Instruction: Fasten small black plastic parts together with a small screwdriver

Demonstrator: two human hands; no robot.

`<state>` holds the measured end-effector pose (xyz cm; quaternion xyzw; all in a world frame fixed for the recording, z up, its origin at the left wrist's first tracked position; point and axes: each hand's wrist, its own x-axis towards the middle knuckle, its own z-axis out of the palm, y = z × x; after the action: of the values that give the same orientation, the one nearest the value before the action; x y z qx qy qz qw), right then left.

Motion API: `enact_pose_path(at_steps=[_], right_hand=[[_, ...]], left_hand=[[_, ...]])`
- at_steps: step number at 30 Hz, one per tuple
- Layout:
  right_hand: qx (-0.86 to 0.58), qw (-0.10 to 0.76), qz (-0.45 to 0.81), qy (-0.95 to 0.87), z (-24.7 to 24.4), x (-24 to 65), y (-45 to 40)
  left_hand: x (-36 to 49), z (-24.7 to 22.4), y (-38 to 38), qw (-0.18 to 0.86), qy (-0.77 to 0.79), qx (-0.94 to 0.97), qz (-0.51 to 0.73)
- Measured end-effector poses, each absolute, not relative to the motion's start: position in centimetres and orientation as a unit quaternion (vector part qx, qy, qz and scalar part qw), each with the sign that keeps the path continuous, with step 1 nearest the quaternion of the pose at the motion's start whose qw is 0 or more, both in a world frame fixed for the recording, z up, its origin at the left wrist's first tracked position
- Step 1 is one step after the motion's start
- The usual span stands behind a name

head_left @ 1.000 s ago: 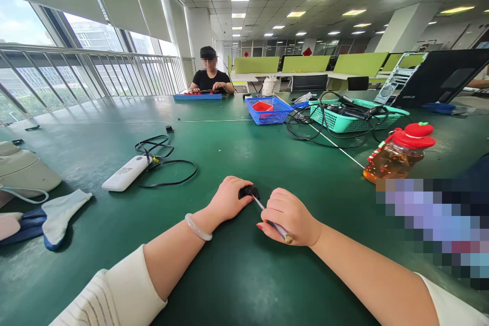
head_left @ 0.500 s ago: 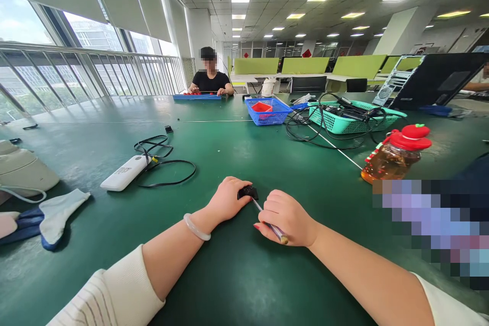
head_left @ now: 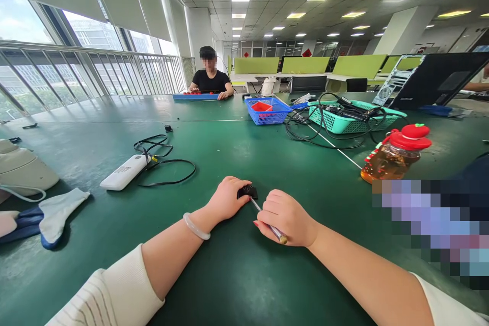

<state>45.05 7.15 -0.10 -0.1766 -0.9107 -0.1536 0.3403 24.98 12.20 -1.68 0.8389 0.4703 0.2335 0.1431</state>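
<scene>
My left hand (head_left: 228, 198), with a pale bangle (head_left: 196, 226) on its wrist, pinches a small black block-like piece (head_left: 248, 192) near the middle of the green table (head_left: 244, 285). What the black piece is cannot be made out. In my closed right hand (head_left: 288, 218) is a screwdriver (head_left: 275, 233), its thin metal shaft slanting up and left. The shaft's tip meets the near side of the black piece, beside my left thumb. The exact contact point is too small to see.
Left lie a white power bank (head_left: 125, 173) with a black cable (head_left: 171, 163) and a glove (head_left: 63, 216). A blue basket (head_left: 267, 112), a green basket (head_left: 349, 125) of cables and a red-lidded bottle (head_left: 395, 160) stand right. A person (head_left: 210, 79) sits across the table.
Both hands stay almost in place. The black piece has tilted very slightly, and the screwdriver has shifted a touch to the left.
</scene>
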Motion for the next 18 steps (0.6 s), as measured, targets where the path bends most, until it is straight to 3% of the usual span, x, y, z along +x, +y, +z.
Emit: enact_pose_path(at_steps=[18], right_hand=[[-0.209,0.292,-0.142,-0.923,-0.54,44.94,7.27]], left_hand=[[25.02,-1.49,12.13,0.143,0.475,0.838,0.226]])
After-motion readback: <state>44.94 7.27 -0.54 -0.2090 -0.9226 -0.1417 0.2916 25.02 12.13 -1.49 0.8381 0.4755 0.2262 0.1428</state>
